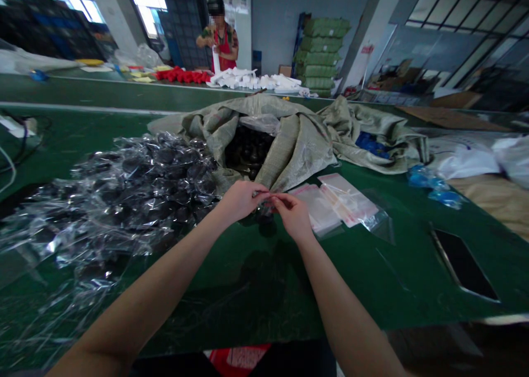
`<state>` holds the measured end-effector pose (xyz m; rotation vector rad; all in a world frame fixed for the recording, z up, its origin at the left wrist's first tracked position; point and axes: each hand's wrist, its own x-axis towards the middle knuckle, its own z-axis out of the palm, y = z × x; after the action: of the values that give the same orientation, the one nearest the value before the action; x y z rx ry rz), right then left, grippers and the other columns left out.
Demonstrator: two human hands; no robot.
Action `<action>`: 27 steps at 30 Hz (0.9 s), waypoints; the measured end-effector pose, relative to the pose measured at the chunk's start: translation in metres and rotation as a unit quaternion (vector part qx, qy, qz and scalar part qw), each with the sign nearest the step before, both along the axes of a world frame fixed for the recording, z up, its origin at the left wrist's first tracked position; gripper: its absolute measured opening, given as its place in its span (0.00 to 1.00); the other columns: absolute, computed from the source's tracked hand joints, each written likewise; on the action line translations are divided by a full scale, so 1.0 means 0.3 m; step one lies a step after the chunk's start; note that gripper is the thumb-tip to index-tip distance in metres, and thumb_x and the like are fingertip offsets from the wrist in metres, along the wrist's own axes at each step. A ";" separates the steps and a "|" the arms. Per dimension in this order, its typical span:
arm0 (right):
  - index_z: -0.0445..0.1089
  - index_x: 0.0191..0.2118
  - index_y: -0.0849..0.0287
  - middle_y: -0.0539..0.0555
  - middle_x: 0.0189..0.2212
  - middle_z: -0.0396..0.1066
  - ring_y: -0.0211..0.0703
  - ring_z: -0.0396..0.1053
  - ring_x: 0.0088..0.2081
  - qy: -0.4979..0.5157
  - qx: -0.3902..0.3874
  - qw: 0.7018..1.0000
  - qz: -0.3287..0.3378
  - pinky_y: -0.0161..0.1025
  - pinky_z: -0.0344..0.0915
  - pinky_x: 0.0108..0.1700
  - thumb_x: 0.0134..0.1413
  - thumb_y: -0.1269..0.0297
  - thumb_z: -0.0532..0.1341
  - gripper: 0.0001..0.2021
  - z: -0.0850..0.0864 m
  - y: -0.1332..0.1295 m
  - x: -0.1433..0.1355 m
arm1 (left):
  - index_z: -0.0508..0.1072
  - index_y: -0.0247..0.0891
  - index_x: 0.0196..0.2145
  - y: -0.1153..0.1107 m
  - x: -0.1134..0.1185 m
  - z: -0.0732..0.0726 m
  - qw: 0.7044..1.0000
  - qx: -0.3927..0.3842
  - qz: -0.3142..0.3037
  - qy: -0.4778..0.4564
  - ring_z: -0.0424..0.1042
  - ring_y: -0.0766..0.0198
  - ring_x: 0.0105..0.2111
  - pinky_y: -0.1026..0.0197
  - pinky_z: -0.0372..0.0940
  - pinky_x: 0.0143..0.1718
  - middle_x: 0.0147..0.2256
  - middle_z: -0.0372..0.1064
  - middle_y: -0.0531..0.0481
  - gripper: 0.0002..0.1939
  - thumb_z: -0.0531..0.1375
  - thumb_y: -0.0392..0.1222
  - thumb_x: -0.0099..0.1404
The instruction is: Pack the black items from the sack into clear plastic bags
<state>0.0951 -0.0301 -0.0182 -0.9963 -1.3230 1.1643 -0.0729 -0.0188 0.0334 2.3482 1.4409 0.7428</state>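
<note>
My left hand (243,199) and my right hand (294,214) meet in front of the sack, fingers pinched at the top edge of a small clear plastic bag (265,210). A dark piece seems to hang in the bag, just above the green table; its shape is hard to make out. Left of my hands lies a big heap of black round pieces (136,167) wrapped in clear bags. Behind them the woven sack (289,145) gapes, with loose black pieces (250,148) inside. Flat clear bags (345,198) lie in a stack beside my right hand.
A phone (465,264) lies at the right on the green table (372,289). Further back are a second sack (384,132) with blue pieces and some bagged blue pieces (438,187). Across a far table (165,93) with red and white items stands a person (223,41).
</note>
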 end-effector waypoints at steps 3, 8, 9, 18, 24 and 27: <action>0.74 0.33 0.58 0.52 0.29 0.76 0.45 0.74 0.32 -0.001 -0.001 1.000 -0.013 0.42 0.74 0.36 0.48 0.54 0.65 0.12 -0.007 0.006 0.005 | 0.80 0.41 0.38 0.004 -0.006 0.002 1.000 0.006 0.004 -0.013 0.75 0.62 0.33 0.63 0.65 0.36 0.35 0.78 0.51 0.12 0.57 0.44 0.65; 0.72 0.32 0.58 0.53 0.29 0.76 0.44 0.75 0.32 0.004 0.008 1.000 -0.021 0.41 0.74 0.36 0.49 0.56 0.65 0.11 0.011 -0.006 0.006 | 0.80 0.40 0.38 0.005 -0.007 0.005 0.999 0.008 0.019 -0.027 0.75 0.63 0.32 0.63 0.66 0.38 0.35 0.78 0.50 0.11 0.58 0.44 0.64; 0.72 0.32 0.58 0.53 0.29 0.76 0.44 0.75 0.33 0.005 0.010 1.000 -0.025 0.41 0.73 0.36 0.49 0.56 0.64 0.11 0.015 -0.009 0.005 | 0.79 0.40 0.38 0.004 -0.007 0.005 0.999 0.012 0.025 -0.032 0.75 0.63 0.32 0.62 0.66 0.38 0.36 0.78 0.50 0.11 0.58 0.44 0.64; 0.69 0.29 0.59 0.51 0.27 0.75 0.40 0.74 0.29 0.159 -0.073 0.983 -0.053 0.37 0.73 0.32 0.46 0.53 0.66 0.13 0.020 0.010 0.003 | 0.69 0.39 0.53 -0.023 -0.010 0.021 0.993 0.056 -0.095 0.032 0.72 0.55 0.47 0.55 0.66 0.48 0.51 0.70 0.43 0.32 0.68 0.50 0.52; 0.71 0.30 0.60 0.53 0.29 0.76 0.38 0.74 0.30 0.213 -0.098 0.972 -0.017 0.34 0.70 0.29 0.47 0.52 0.66 0.14 0.043 0.008 0.014 | 0.73 0.40 0.46 -0.024 0.007 0.008 0.992 0.094 -0.087 0.017 0.73 0.61 0.44 0.59 0.66 0.47 0.46 0.74 0.47 0.12 0.55 0.42 0.66; 0.69 0.29 0.59 0.52 0.27 0.73 0.38 0.71 0.28 0.146 -0.027 0.987 -0.066 0.34 0.67 0.27 0.51 0.49 0.63 0.16 0.050 0.007 0.034 | 0.76 0.38 0.39 -0.016 -0.003 0.027 0.993 0.074 -0.086 -0.026 0.74 0.64 0.37 0.62 0.65 0.41 0.37 0.76 0.49 0.11 0.54 0.41 0.67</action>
<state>0.1054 -0.0279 -0.0032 -0.8990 -0.9839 1.1976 -0.0738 -0.0236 0.0413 2.5047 1.1818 0.8832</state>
